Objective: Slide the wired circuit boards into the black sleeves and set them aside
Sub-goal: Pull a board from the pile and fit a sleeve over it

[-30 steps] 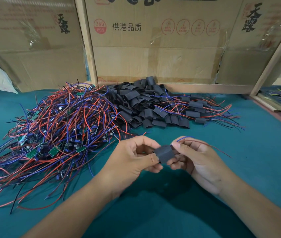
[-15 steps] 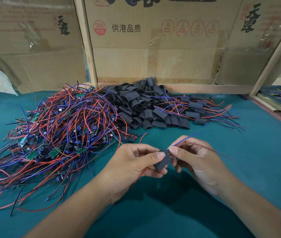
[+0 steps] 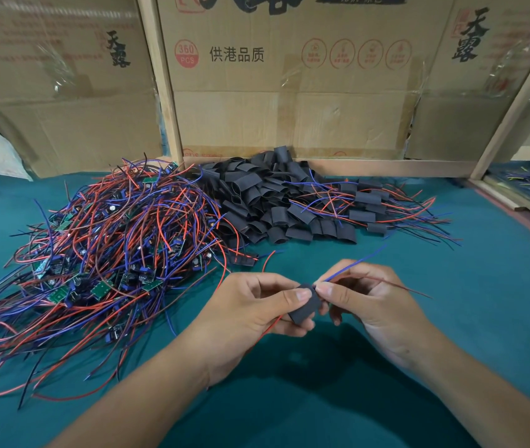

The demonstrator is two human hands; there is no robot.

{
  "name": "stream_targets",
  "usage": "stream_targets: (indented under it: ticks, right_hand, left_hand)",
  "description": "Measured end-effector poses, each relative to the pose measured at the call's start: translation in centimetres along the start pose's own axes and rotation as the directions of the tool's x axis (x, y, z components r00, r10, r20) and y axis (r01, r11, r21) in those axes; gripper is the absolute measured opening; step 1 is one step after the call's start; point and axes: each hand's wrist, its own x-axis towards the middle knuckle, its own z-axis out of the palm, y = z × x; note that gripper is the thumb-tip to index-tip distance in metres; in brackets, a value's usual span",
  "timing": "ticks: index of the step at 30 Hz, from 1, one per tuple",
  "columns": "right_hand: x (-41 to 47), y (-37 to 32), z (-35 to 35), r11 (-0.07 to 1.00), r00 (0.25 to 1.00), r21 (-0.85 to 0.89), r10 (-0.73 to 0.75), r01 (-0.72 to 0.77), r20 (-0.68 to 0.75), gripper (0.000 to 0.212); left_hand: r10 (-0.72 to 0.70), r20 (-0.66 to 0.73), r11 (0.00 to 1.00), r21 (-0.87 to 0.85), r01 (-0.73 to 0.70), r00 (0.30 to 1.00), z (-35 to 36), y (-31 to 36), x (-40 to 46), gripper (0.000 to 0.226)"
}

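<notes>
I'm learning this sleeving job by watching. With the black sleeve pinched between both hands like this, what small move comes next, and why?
Probably pull the blue and dark red wires further out with the right hand while the left hand steadies the black sleeve. Wires already exit both sleeve ends and no board shows, so it likely just needs centring before joining the sleeved pile.

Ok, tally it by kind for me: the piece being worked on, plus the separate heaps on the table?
Black sleeve being worked on: 1
Heap of unsleeved wired boards: 1
Heap of empty sleeves: 1
Heap of sleeved boards: 1
Total: 4
</notes>
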Motion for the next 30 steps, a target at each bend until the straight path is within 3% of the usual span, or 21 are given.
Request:
stream_targets:
  ticks: [10,21,26,30]
  right_hand:
    - [0.2,-0.3,0.1,0.996,0.997,0.068,0.061,-0.058,-0.045,0.009]
    - [0.0,-0.4,0.1,0.995,0.996,0.057,0.083,-0.082,-0.016,0.008]
    - [-0.4,-0.4,0.6,0.970,0.970,0.056,0.230,-0.235,0.086,0.026]
    - [-0.4,-0.3,1.2,0.959,0.957,-0.003,0.283,-0.284,0.056,0.032]
  left_hand:
    - [0.073,-0.014,0.989,0.131,-0.071,0.997,-0.2,-0.2,0.2,0.013]
    - [0.061,0.028,0.991,0.118,-0.064,0.998,-0.3,-0.5,0.2,0.025]
    - [0.100,-0.063,0.990,0.106,-0.093,0.993,-0.2,-0.4,0.5,0.027]
    - [0.167,-0.087,0.950,0.280,-0.136,0.982,-0.2,-0.7,0.8,0.015]
